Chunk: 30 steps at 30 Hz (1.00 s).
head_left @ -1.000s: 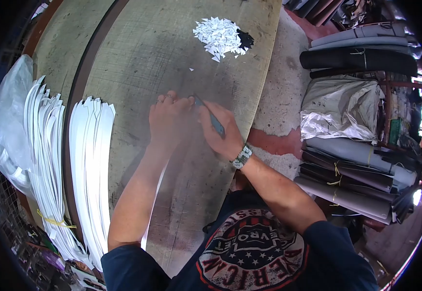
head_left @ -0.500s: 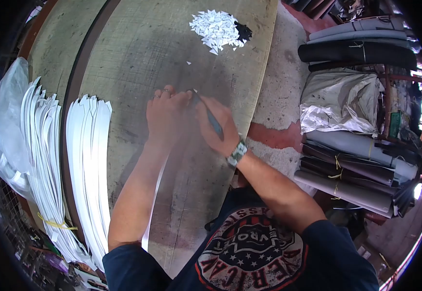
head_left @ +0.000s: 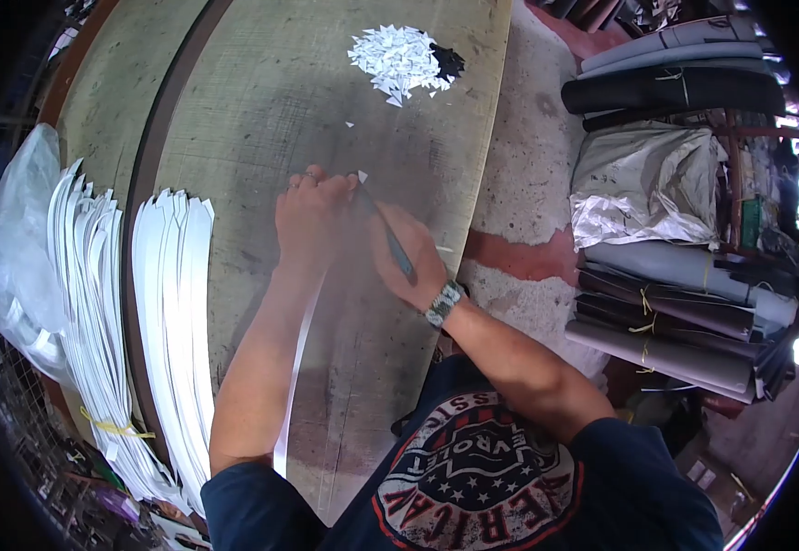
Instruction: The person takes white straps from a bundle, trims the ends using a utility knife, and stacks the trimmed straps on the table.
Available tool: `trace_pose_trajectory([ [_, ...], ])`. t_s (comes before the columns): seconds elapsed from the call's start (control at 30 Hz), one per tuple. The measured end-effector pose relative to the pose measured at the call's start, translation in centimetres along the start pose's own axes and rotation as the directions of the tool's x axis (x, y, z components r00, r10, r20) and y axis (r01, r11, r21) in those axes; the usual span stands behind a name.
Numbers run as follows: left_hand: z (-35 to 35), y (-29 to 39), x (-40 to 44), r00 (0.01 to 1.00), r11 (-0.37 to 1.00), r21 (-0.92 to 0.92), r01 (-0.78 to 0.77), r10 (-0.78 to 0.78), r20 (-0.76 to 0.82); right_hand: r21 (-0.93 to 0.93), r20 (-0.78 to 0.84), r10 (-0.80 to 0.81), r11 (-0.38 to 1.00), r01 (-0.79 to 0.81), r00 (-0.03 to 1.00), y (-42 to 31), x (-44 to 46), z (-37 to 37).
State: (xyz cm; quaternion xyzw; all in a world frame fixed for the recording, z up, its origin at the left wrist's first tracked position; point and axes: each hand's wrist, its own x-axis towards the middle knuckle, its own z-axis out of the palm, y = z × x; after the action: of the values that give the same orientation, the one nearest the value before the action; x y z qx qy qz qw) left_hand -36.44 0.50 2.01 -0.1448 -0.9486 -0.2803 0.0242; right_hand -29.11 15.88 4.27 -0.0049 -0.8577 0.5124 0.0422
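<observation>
My left hand [head_left: 306, 209] presses down on the table with curled fingers, at the far end of a white strip [head_left: 300, 354] that runs back along my forearm. In my right hand [head_left: 410, 255] is a flat, dark grey-green knife [head_left: 397, 250], held slanting with its end close to my left fingertips. A small white triangular piece [head_left: 363, 176] shows at that end; whether it is cut free I cannot tell. Farther up the table lies a heap of white triangular pieces [head_left: 392, 61], with black pieces [head_left: 450, 61] at its right side.
Two bundles of long white strips [head_left: 174, 321] [head_left: 92, 303] lie on the left, near a clear plastic bag [head_left: 21, 248]. One loose chip [head_left: 350, 124] rests on the wooden table [head_left: 252, 101]. Rolled sheets [head_left: 675, 90] and a silvery sack [head_left: 647, 184] are to the right, beyond the table edge.
My right hand and the knife have shifted slightly back toward me. A white triangular tip now shows more clearly by my left fingers. The view has shifted a little.
</observation>
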Motion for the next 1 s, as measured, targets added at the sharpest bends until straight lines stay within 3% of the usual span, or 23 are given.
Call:
trace_pose_trajectory([
  [0.13, -0.3, 0.2, 0.2, 0.997, 1.0, -0.017, 0.02, -0.018, 0.08, -0.005, -0.022, -0.008, 1.0, 0.008, 1.0, 0.2, -0.3, -0.2],
  [0.3, -1.0, -0.1, -1.9, 0.995, 0.996, 0.001, -0.093, 0.093, 0.02, 0.049, -0.063, -0.095, 0.994, 0.098, 0.993, 1.8, 0.2, 0.4],
  [0.43, -1.5, 0.2, -6.6, 0.994, 0.996, 0.037, -0.076, 0.079, -0.071, 0.09, -0.026, -0.094, 0.991, 0.096, 0.995, 2.0, 0.8, -0.6],
  [0.57, -2.6, 0.8, -10.2, 0.998, 0.997, 0.073, 0.033, -0.028, -0.057, 0.238, 0.013, -0.042, 0.97, 0.038, 0.999, 4.4, 2.0, -1.6],
  [0.67, -3.3, 2.9, -12.1, 0.985, 0.982, 0.153, 0.115, -0.093, -0.147, 0.379, 0.132, 0.12, 0.911, -0.162, 0.984, 4.2, 3.8, -5.5],
  [0.73, -3.1, 6.3, -12.6, 0.976, 0.982, 0.082, 0.169, -0.155, -0.156, 0.365, 0.156, 0.114, 0.916, -0.164, 0.981, 6.3, 5.5, -8.4],
  [0.8, -0.5, 8.6, -12.5, 0.969, 0.979, -0.021, 0.203, -0.204, -0.14, 0.486, 0.22, 0.226, 0.818, -0.308, 0.949, 9.5, 6.9, -11.6],
  [0.9, 4.2, 12.6, -9.2, 0.965, 0.968, -0.119, 0.221, -0.234, -0.117, 0.417, 0.127, 0.225, 0.872, -0.258, 0.966, 10.0, 8.7, -17.2],
  [1.0, 8.0, 14.0, -3.4, 0.881, 0.893, 0.059, 0.446, -0.426, -0.206, 0.314, 0.06, 0.188, 0.929, -0.197, 0.98, 11.9, 10.8, -24.1],
])
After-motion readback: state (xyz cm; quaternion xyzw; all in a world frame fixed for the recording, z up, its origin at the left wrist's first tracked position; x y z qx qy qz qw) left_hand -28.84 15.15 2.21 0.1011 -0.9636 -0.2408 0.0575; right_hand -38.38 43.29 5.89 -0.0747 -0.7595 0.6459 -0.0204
